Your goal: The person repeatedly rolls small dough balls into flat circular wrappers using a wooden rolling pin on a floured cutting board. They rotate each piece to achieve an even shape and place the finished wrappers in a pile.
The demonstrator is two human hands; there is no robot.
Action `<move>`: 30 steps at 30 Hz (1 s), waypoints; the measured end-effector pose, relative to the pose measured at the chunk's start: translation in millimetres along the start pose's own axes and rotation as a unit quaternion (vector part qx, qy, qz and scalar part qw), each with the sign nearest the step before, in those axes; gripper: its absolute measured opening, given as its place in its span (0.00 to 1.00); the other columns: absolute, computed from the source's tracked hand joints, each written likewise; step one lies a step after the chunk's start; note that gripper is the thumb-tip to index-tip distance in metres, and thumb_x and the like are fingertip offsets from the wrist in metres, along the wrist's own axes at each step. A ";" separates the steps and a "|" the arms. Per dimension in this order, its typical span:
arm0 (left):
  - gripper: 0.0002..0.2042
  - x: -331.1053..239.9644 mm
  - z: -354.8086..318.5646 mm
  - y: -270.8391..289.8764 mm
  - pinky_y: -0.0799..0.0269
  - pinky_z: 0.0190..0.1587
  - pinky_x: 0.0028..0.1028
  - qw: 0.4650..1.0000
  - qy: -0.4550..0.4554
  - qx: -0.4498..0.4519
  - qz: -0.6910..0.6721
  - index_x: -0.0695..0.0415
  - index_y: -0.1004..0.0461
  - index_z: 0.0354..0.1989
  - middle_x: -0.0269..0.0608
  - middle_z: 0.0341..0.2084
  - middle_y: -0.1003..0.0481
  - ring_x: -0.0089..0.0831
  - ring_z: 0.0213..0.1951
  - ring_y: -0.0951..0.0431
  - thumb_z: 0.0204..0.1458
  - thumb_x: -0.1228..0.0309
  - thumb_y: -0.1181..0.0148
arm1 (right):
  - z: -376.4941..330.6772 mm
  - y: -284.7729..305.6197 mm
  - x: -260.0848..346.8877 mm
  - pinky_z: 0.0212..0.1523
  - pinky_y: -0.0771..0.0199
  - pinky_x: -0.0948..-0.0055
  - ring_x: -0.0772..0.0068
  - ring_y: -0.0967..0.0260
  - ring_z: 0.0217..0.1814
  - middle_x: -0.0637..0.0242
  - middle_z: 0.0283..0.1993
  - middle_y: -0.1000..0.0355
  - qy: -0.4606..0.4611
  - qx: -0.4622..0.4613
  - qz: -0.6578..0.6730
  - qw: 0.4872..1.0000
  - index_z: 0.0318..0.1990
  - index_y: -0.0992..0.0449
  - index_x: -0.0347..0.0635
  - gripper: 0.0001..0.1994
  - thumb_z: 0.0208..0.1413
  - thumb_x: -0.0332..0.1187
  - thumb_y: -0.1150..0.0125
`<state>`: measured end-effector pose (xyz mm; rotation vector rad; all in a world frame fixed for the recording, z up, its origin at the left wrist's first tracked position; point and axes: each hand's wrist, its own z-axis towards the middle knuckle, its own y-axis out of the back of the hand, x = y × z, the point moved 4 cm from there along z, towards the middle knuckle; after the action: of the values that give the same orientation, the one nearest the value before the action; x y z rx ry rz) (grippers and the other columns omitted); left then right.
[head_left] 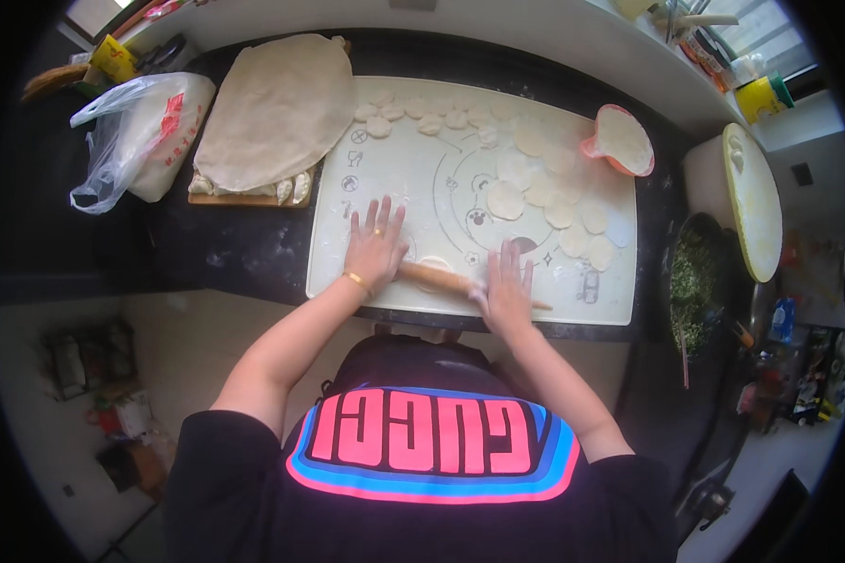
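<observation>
Soft daylight, dark fisheye-warped rim

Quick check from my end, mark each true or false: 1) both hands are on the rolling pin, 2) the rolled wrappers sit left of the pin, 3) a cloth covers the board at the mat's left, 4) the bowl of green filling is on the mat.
1. True. The left hand and right hand both press flat on the rolling pin.
2. False. The rolled wrappers lie to the right, up the pastry mat.
3. True. A pale cloth drapes over the wooden board.
4. False. The bowl of green filling stands off the mat, at the right.
</observation>
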<state>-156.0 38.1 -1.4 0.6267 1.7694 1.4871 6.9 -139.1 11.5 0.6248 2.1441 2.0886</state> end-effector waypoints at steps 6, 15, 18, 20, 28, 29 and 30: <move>0.33 -2.1 -5.3 -0.1 0.66 0.63 0.56 0.999 0.014 -0.024 0.027 0.52 0.55 0.66 0.49 0.67 0.60 0.49 0.67 0.59 0.53 0.58 0.53 | 6.8 -3.8 -2.9 0.67 0.74 0.44 0.52 0.70 0.73 0.49 0.70 0.63 0.001 -0.027 -0.037 0.999 0.65 0.51 0.38 0.42 0.46 0.51 0.42; 0.33 -16.1 -53.6 -10.5 0.68 0.63 0.56 0.999 -0.010 0.034 0.006 0.54 0.55 0.66 0.50 0.67 0.62 0.50 0.67 0.62 0.54 0.58 0.53 | -23.9 1.6 1.4 0.65 0.73 0.40 0.50 0.67 0.73 0.51 0.70 0.62 0.021 0.026 0.003 0.999 0.63 0.47 0.42 0.40 0.45 0.52 0.41; 0.33 -15.3 -25.1 -4.5 0.68 0.63 0.56 0.999 0.031 -0.040 0.012 0.54 0.55 0.66 0.52 0.67 0.62 0.50 0.67 0.62 0.54 0.58 0.54 | 9.1 3.7 -5.8 0.65 0.72 0.41 0.50 0.66 0.72 0.51 0.70 0.62 -0.022 -0.034 -0.011 0.999 0.62 0.45 0.42 0.38 0.46 0.50 0.42; 0.32 -12.7 -6.4 -1.7 0.68 0.63 0.56 0.997 0.047 -0.059 0.009 0.55 0.55 0.66 0.53 0.67 0.62 0.50 0.67 0.62 0.54 0.57 0.54 | 35.4 3.0 -15.5 0.65 0.71 0.41 0.50 0.66 0.72 0.51 0.70 0.62 -0.038 -0.108 -0.020 0.993 0.61 0.44 0.41 0.36 0.47 0.50 0.42; 0.32 -27.6 -68.2 -11.5 0.65 0.63 0.55 0.998 -0.060 0.021 -0.015 0.56 0.51 0.65 0.54 0.66 0.60 0.51 0.66 0.59 0.53 0.59 0.51 | -33.2 0.3 -9.0 0.65 0.63 0.48 0.57 0.53 0.69 0.57 0.66 0.49 0.079 -0.071 0.020 0.994 0.50 0.33 0.48 0.18 0.50 0.36 0.44; 0.32 -28.4 -70.9 -9.8 0.62 0.63 0.54 0.997 -0.073 0.007 -0.015 0.56 0.51 0.65 0.55 0.65 0.58 0.52 0.66 0.57 0.52 0.60 0.50 | -35.3 0.3 -8.6 0.64 0.61 0.49 0.59 0.50 0.67 0.59 0.63 0.45 0.086 -0.093 0.011 0.992 0.47 0.32 0.48 0.15 0.50 0.34 0.45; 0.32 -30.0 -71.7 -8.2 0.60 0.63 0.52 0.996 -0.085 -0.008 -0.015 0.56 0.51 0.65 0.56 0.65 0.57 0.53 0.65 0.55 0.52 0.61 0.49 | -35.7 1.3 -8.9 0.63 0.59 0.50 0.61 0.46 0.65 0.61 0.61 0.41 0.092 -0.115 0.002 0.989 0.44 0.31 0.49 0.12 0.50 0.32 0.46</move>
<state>-193.1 -30.6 1.9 0.6946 1.6282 1.3825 3.2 -175.7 13.1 0.4266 1.9439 2.4345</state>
